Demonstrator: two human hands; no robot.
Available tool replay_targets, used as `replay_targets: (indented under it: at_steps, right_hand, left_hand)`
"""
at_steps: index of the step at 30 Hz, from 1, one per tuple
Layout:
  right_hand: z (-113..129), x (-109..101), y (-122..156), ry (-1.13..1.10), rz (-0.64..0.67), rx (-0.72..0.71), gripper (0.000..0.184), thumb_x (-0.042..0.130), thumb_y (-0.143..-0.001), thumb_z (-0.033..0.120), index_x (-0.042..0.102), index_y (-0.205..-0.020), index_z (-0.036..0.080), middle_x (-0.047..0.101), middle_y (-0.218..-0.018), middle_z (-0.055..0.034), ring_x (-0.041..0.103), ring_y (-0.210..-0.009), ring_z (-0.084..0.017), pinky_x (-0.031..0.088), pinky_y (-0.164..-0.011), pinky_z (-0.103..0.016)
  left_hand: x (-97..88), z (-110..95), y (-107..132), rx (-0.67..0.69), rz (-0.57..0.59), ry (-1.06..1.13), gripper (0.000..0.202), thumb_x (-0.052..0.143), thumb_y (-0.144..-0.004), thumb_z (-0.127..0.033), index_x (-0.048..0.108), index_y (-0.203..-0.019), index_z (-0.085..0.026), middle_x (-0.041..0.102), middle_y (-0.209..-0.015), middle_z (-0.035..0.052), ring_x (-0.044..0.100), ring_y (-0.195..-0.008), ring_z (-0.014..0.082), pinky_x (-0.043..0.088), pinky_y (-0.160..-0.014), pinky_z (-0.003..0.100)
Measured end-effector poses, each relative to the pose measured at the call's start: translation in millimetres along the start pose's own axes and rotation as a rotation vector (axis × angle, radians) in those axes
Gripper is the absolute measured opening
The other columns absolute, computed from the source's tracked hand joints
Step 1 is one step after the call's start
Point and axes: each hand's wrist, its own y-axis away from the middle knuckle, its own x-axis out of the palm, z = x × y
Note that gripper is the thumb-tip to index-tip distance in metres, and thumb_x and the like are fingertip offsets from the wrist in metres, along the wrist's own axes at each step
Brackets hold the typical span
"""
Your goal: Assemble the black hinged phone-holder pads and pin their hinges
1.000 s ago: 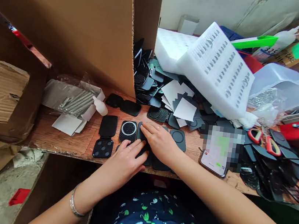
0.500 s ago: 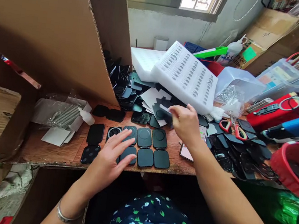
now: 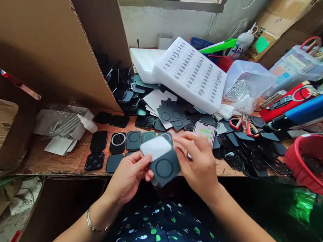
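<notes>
Wooden bench point(image 3: 74, 161) runs across mid-frame. Right hand point(image 3: 198, 166) sits right of centre, can't tell if its fingers grip anything. Left hand point(image 3: 128, 177) is left of that, fingers pinching a dark ringed card point(image 3: 168, 169) just below centre, white sheet point(image 3: 156, 147) overlapping its upper-left part. I'd hold both by the edges, no bending.

Held card point(image 3: 164, 169) before phone point(image 3: 204, 129)

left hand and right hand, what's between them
In the head view, a ring-marked dark square sheet and a white piece lie between the left hand and right hand.
</notes>
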Motion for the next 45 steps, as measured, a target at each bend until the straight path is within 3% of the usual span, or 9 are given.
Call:
replay_targets:
  at_steps: [4, 15, 19, 23, 26, 29, 33, 37, 45]
  right_hand:
    - [6.1, -0.9, 48.8, 0.091, -0.021, -0.17, 0.024, 0.064, -0.093, 0.014, 0.07, -0.114, 0.021, 0.073, -0.104, -0.0089, 0.066, -0.099, -0.023, 0.049, -0.093, -0.04]
    - [8.6, 1.3, 63.4, -0.403, 0.068, 0.175, 0.014, 0.063, -0.094, 0.019, 0.075, -0.087, 0.021, 0.077, -0.079, -0.0012, 0.071, -0.079, -0.017, 0.053, -0.078, -0.031]
    - [-3.1, -19.0, 51.3, -0.415, 0.081, 0.279, 0.022, 0.06, -0.095, 0.022, 0.074, -0.078, 0.02, 0.073, -0.072, 0.0006, 0.067, -0.066, -0.014, 0.051, -0.065, -0.025]
    - [-32.1, -50.1, 38.0, -0.181, -0.272, 0.357, 0.011, 0.067, -0.092, 0.024, 0.076, -0.086, 0.021, 0.072, -0.08, 0.0, 0.066, -0.074, -0.015, 0.05, -0.068, -0.024]
    - [-34.3, -57.2, 35.5, -0.068, -0.303, 0.25, 0.011, 0.068, -0.091, 0.02, 0.076, -0.097, 0.023, 0.072, -0.082, -0.0003, 0.065, -0.073, -0.014, 0.05, -0.067, -0.026]
    - [-19.6, -42.1, 41.5, -0.123, -0.11, -0.093, 0.024, 0.067, -0.09, 0.011, 0.074, -0.109, 0.022, 0.075, -0.09, -0.0037, 0.07, -0.08, -0.018, 0.054, -0.076, -0.032]
    - [-7.1, -13.7, 51.7, -0.238, 0.017, -0.334, 0.041, 0.066, -0.088, 0.003, 0.067, -0.126, 0.019, 0.075, -0.1, -0.0094, 0.07, -0.09, -0.021, 0.055, -0.085, -0.041]
    - [-10.8, -3.9, 56.6, -0.246, 0.09, -0.306, 0.051, 0.066, -0.087, 0.002, 0.062, -0.133, 0.023, 0.075, -0.106, -0.0079, 0.071, -0.096, -0.021, 0.054, -0.09, -0.042]
    - [5.8, 10.0, 44.8, -0.72, 0.266, 0.6, 0.026, 0.068, -0.092, 0.037, 0.071, -0.114, 0.024, 0.077, -0.097, -0.0046, 0.072, -0.09, -0.019, 0.057, -0.082, -0.032]
  left_hand:
    - [10.6, 18.2, 7.9, -0.005, -0.048, 0.108, 0.04, 0.096, -0.059, -0.033, 0.075, -0.086, -0.012, 0.075, -0.081, 0.0047, 0.073, -0.071, 0.0156, 0.057, -0.065, 0.021]
    - [21.4, 55.7, 12.2, 0.005, 0.11, 0.052, 0.027, 0.091, -0.068, -0.036, 0.078, -0.076, -0.014, 0.071, -0.069, 0.0036, 0.062, -0.066, 0.0117, 0.052, -0.068, 0.021]
    - [0.6, 45.8, 14.8, 0.1, 0.245, -0.25, 0.028, 0.078, -0.082, -0.042, 0.078, -0.089, -0.015, 0.073, -0.078, 0.0063, 0.066, -0.076, 0.0179, 0.053, -0.076, 0.028]
    - [-26.7, 34.1, 17.5, 0.217, 0.507, -0.862, 0.031, 0.06, -0.095, -0.037, 0.077, -0.082, -0.015, 0.07, -0.079, 0.0073, 0.063, -0.075, 0.0178, 0.051, -0.075, 0.028]
    - [-35.6, 32.5, 20.7, 0.176, 0.539, -1.035, 0.03, 0.066, -0.091, -0.037, 0.076, -0.113, -0.019, 0.073, -0.11, 0.0112, 0.066, -0.099, 0.0238, 0.052, -0.092, 0.035]
    - [-32.3, 32.5, 24.3, 0.204, 0.527, -0.857, 0.073, 0.077, -0.08, -0.053, 0.057, -0.143, -0.024, 0.055, -0.148, 0.0148, 0.05, -0.135, 0.0335, 0.037, -0.115, 0.048]
    - [-22.6, 29.5, 25.3, 0.226, 0.522, -0.436, 0.073, 0.06, -0.083, -0.075, 0.068, -0.133, -0.021, 0.065, -0.136, 0.0141, 0.054, -0.131, 0.0362, 0.042, -0.112, 0.049]
    - [-19.7, 28.2, 25.3, 0.261, 0.313, -0.38, 0.04, 0.069, -0.09, -0.051, 0.076, -0.119, -0.024, 0.072, -0.125, 0.0091, 0.063, -0.12, 0.0299, 0.046, -0.108, 0.042]
    - [-29.8, 40.8, 30.4, 0.428, 0.119, -0.417, 0.037, 0.063, -0.096, -0.038, 0.069, -0.13, -0.024, 0.072, -0.126, 0.0101, 0.063, -0.124, 0.027, 0.045, -0.111, 0.042]
